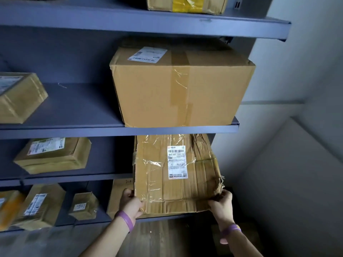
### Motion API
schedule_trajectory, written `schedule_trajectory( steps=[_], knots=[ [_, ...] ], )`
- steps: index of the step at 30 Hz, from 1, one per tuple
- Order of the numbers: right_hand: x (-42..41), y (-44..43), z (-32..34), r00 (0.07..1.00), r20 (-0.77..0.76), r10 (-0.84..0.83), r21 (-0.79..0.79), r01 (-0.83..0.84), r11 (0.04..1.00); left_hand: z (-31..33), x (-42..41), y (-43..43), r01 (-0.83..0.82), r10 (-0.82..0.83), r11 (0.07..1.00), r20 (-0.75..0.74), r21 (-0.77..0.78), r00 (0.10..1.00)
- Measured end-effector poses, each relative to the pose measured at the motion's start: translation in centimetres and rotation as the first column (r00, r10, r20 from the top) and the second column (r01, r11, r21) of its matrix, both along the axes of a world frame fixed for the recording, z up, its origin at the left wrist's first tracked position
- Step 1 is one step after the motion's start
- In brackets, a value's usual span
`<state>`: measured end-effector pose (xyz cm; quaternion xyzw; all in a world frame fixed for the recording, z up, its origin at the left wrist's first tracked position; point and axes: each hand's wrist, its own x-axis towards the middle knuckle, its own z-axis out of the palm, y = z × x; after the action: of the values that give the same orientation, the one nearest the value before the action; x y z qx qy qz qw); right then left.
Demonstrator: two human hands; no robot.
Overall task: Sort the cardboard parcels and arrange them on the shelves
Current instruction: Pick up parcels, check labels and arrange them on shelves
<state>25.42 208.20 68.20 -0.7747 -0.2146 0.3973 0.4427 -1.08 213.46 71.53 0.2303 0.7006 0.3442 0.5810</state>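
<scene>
Parcel [157,182], crushed: left grip [130,203] and right grip [221,203] each clasp a near corner; best slid in level under shelf [92,131], sparing torn corner.

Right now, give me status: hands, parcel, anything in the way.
Left hand and right hand grip crumpled parcel at bottom corners. Its top edge passes under shelf carrying big box. Flat carton right behind, lower left.
</scene>
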Motion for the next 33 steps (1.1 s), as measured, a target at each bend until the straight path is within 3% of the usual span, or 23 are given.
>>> schedule_trajectory(
  steps=[11, 19, 33],
  knots=[
    [-1.5, -3.1, 1.0, 1.000, 0.021, -0.002, 0.041, 0.001, 0.999, 0.8, -1.4, -3.0, 0.026, -0.026, 0.997, -0.002, 0.068, 1.000],
    [-0.4, 5.9, 3.0, 0.995, 0.086, 0.050, 0.143, -0.062, 0.988, 3.0, -0.1, 5.0, -0.034, 0.016, 0.975, 0.084, 0.218, 0.996],
    [3.4, 17.7, 1.9, 0.917, 0.322, 0.235, 0.087, -0.276, 0.957, 1.4, 4.0, 16.6, -0.135, 0.124, 0.979, 0.082, 0.155, 0.989]
  ],
)
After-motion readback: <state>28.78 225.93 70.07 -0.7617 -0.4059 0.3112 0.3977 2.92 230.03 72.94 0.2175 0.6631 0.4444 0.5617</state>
